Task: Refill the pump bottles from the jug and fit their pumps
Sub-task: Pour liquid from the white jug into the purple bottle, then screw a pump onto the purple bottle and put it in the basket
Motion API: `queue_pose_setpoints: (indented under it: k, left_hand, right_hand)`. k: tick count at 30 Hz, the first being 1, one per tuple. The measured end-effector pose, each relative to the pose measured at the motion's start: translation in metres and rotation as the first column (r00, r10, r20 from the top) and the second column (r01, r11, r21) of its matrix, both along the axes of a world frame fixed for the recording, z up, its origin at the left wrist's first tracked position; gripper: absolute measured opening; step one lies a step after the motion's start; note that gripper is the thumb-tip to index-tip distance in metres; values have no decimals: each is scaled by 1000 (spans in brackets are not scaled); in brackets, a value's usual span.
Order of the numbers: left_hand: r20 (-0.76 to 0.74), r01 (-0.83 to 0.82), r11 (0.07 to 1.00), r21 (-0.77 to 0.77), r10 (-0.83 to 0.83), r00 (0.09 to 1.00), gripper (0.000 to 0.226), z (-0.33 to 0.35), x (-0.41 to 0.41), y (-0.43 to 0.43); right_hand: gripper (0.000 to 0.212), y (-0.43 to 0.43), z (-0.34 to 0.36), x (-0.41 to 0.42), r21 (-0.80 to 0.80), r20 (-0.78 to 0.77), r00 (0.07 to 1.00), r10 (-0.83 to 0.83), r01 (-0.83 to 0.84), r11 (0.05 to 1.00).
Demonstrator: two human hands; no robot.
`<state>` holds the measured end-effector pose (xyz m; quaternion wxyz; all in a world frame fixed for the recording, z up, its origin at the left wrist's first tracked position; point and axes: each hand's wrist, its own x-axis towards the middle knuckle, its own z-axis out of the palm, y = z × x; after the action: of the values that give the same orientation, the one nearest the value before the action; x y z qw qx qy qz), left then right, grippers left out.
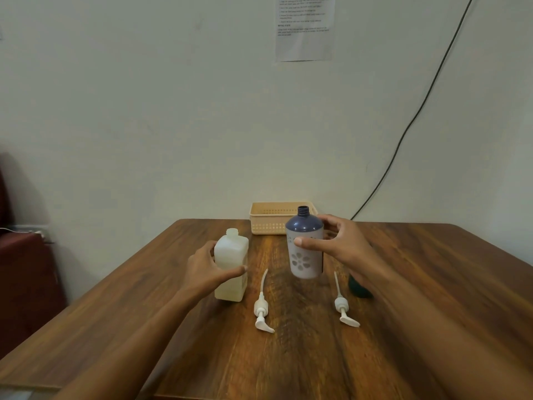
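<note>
You are gripping the white jug at ten o'clock with your left hand, while your right hand is closing around the blue-topped bottle at twelve; both pumps are lying at six; be steadying the open neck before tipping

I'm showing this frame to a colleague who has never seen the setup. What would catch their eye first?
Most striking are the two hands at the table's middle: the right hand grips an uncapped blue-topped pump bottle, and the left hand holds a white jug with its cap off. Nearer the camera, two white pumps lie loose on the wooden table, and a beige basket sits by the wall.
</note>
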<state>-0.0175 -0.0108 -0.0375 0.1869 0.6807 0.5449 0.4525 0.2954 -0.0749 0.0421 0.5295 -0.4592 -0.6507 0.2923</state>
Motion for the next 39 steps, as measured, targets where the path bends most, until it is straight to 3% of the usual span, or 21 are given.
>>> queue_pose_setpoints:
  k: [9,13,16,24,34,39]
  left_hand:
    - [45,27,999,-22,-26,999,100,-5,-5,-1]
    - [21,83,996,-28,-82,996,123,9,-4,-11]
    - [43,117,991,63,-120,992,134,40,-1,-17]
    - [-41,313,918,245,-313,949,121,111,41,-31]
    - [-94,447,883,140,-438,894,112,95,98,-46]
    - [-33,439,888,135,-439,898,98,82,114,-48]
  right_hand:
    - [76,-1,1,0,-2,2,1000,-15,15,1000]
    - [72,-1,0,1,-8,-15,1000,-6,6,1000]
    - [74,0,3,0,5,-28,1000,-2,2,1000]
    - [61,-2,8,-5,44,-47,999,20,-18,999]
    - [59,-10,23,-9,62,-31,999,22,-20,998]
    - [60,-9,22,-7,63,-34,999,0,2,998]
